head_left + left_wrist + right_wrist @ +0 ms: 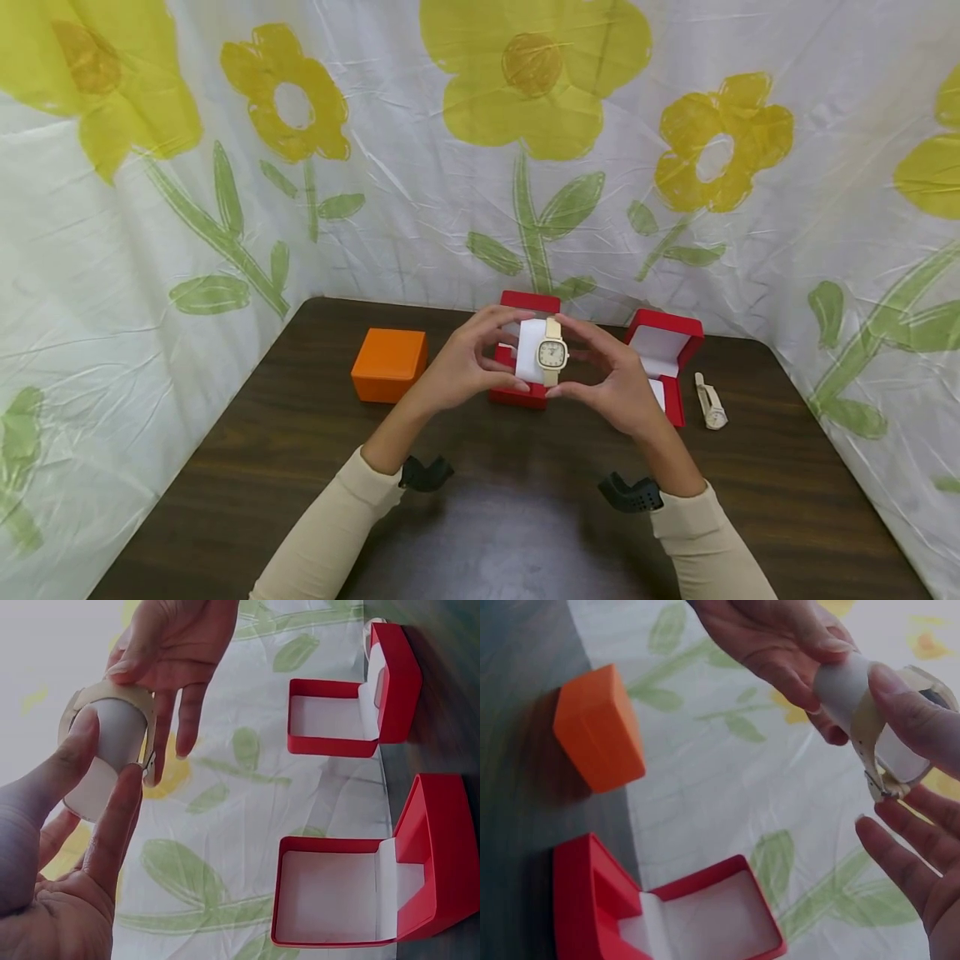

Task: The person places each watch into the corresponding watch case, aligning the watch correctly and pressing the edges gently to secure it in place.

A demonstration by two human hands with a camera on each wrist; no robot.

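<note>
In front of me, above the table, both hands hold a white cylindrical watch cushion [528, 350] and a cream wristwatch [552, 353] with a squarish face. The watch strap [865, 731] loops around one end of the cushion, its buckle hanging near the underside. My left hand [468, 362] grips the bare end of the cushion between thumb and fingers. At the watch end, my right hand [618, 375] pinches the strap, thumb on one side and fingers on the other. Behind the hands stands an open red watch box [517, 398], partly hidden by them.
A closed orange box [386, 362] sits left on the dark wooden table [300, 467]. To the right is a second open red box [682, 337], with another cream watch [711, 404] lying beside it. A flower-printed curtain [405, 225] hangs behind.
</note>
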